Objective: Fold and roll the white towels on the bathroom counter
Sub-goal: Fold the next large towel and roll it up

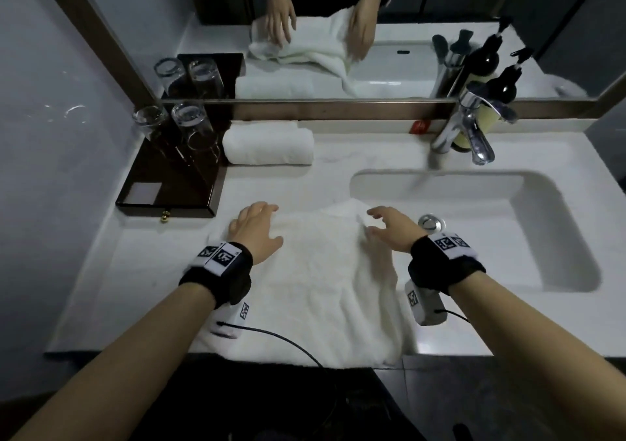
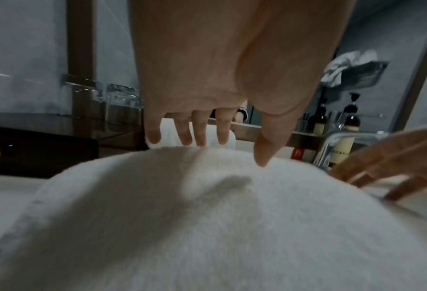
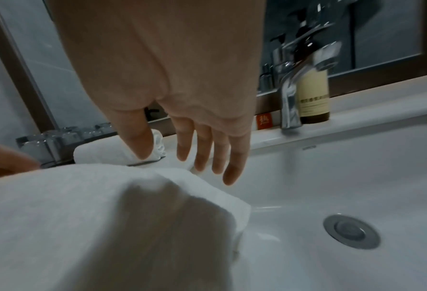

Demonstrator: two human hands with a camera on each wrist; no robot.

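A white towel point(image 1: 315, 285) lies spread on the white counter point(image 1: 135, 271), its right edge hanging over the sink rim. My left hand point(image 1: 255, 227) rests with straight fingers on the towel's far left corner; in the left wrist view the left hand point(image 2: 207, 141) has its fingertips at the towel's point(image 2: 207, 226) far edge. My right hand point(image 1: 386, 225) hovers with spread, straight fingers over the towel's far right corner. In the right wrist view the right hand point(image 3: 195, 161) holds nothing above the towel point(image 3: 107, 216). A rolled white towel point(image 1: 267, 146) lies at the back by the mirror.
A dark wooden tray point(image 1: 169, 186) with two upturned glasses point(image 1: 189, 125) stands at the back left. The sink basin point(image 1: 474, 230) with its drain point(image 1: 431, 222) is on the right, the chrome tap point(image 1: 471, 132) and a soap bottle point(image 3: 314, 94) behind it. A mirror runs along the back.
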